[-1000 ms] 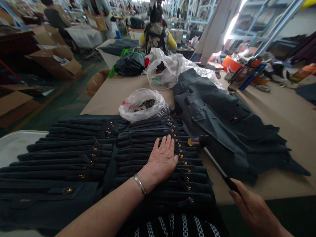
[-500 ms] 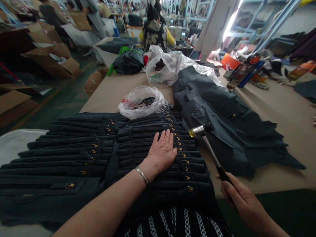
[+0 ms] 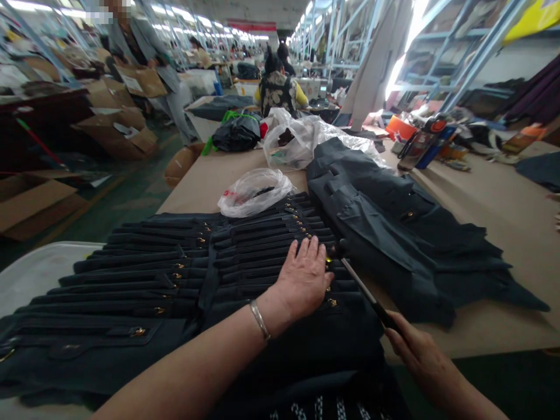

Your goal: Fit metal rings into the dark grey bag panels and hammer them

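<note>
My left hand (image 3: 306, 274) lies flat with fingers stretched over the right stack of dark zippered fabric panels (image 3: 245, 262), which overlap in rows. Gold zipper pulls (image 3: 333, 303) line the right ends of those rows. In my right hand (image 3: 420, 347) is the grip of a hammer (image 3: 363, 287). Its blurred head is low at the right edge of the stack, close to my left fingertips. Whether the head touches a panel I cannot tell. A second overlapping stack of similar zippered panels (image 3: 126, 280) lies to the left.
Beyond the stacks sits a clear plastic bag (image 3: 256, 195). Loose dark fabric (image 3: 385, 216) covers the table (image 3: 494, 204) at right. A bottle (image 3: 420, 146) and tools stand farther back. Cardboard boxes (image 3: 118, 134) are on the floor at left. One person (image 3: 140, 46) holds a box; another (image 3: 280, 90) sits ahead.
The hammer has come down and left, from above the loose fabric to the zipper ends beside my left hand. The camera view has tilted up, showing more of the room.
</note>
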A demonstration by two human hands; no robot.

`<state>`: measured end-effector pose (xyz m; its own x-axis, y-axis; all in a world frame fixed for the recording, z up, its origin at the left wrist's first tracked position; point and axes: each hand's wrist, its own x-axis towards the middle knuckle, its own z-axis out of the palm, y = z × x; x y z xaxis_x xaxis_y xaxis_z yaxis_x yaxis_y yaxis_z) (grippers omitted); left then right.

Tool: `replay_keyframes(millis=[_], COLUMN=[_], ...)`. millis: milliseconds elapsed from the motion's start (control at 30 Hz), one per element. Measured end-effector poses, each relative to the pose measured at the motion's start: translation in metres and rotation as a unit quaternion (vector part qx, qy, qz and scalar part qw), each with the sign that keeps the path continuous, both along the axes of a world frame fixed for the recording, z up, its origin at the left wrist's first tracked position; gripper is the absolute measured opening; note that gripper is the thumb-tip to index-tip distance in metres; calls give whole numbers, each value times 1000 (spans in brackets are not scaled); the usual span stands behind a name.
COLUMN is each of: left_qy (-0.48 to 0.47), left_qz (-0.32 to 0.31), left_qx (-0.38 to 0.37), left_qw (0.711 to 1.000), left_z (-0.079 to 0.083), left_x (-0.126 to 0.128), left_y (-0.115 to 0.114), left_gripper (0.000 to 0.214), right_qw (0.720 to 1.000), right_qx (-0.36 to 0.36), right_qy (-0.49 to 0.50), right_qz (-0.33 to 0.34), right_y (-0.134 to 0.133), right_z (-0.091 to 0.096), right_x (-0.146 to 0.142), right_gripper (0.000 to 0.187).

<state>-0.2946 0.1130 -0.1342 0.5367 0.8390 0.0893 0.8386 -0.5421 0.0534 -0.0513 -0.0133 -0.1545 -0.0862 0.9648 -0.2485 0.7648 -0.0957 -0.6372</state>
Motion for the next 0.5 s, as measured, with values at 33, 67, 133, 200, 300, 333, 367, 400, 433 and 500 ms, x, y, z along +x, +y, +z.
replay_keyframes(millis=[33, 67, 133, 200, 300, 333, 367, 400, 433, 500], left_qy=[6, 12, 20, 24, 28, 28, 27, 25, 22, 17], left_qz=[-12, -12, 6, 24, 26, 28, 30, 31, 30, 28], left_qx=[-6, -10, -6, 6, 13, 13, 12, 11, 10, 6], left_qw=[1000, 1000, 1000, 999, 999, 999, 999, 999, 999, 999], left_z=[-4, -9, -20, -28, -32, -31, -31, -31, -30, -30], left_x=[2, 3, 1, -4, -8, -8, -8, -7, -7, -6], left_y=[-11, -20, -33, -39, -40, -40, -39, -39, -39, -38], left_gripper=[61, 60, 60, 59, 57, 57, 57, 58, 58, 59], right_qw=[1000, 999, 998, 998, 999, 999, 999, 998, 995, 991], right_qx=[-5, -13, -28, -36, -19, -1, 25, 55, 86, 123], right_qy=[-16, -32, -53, -51, -29, -26, -26, -28, -33, -51], right_qz=[1, 0, -5, 0, 25, 30, 31, 29, 25, 28], right_y=[-2, -3, -3, -1, 2, 2, 2, 3, 4, 7], right_z=[-8, -16, -28, -32, -26, -22, -19, -17, -15, -14], right_x=[1, 3, 5, 8, 13, 15, 16, 16, 16, 14], right_gripper=[41, 41, 42, 42, 40, 39, 39, 38, 39, 38])
